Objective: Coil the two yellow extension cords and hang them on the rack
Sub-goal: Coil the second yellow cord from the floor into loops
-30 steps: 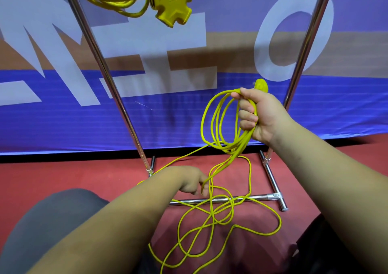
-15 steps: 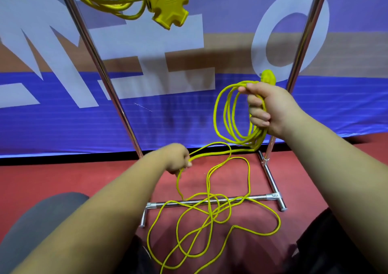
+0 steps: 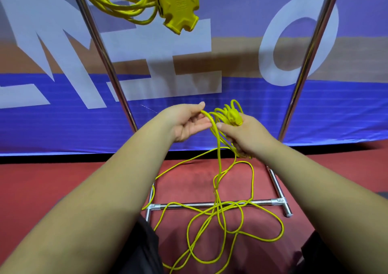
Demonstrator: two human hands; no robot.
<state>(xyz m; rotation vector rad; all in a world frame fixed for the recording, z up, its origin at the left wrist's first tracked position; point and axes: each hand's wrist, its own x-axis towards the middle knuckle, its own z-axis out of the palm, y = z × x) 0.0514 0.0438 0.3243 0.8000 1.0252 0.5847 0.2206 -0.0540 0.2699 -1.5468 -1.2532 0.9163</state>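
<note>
We record both forearms bare from the lower frame edge up to the left hand (image 3: 186,122) and the right hand (image 3: 245,134). Black fabric (image 3: 144,250) shows beneath the left forearm (image 3: 109,189) and again at the lower right corner; we cannot tell which garment it is. One short, plain nail shows on the left thumb (image 3: 202,104).

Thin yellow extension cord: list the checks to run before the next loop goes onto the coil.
Coil secure: right hand grips the coiled thin yellow extension cord and its plug: ok.
Feed strand: left hand pinches it beside the coil: ok.
Slack clear of the chrome rack base bar: it crosses the bar: not ok.
Slack free of knots on the red floor: loops overlap: cannot tell.
Thick yellow cord with three-way socket hung: ok.
</note>
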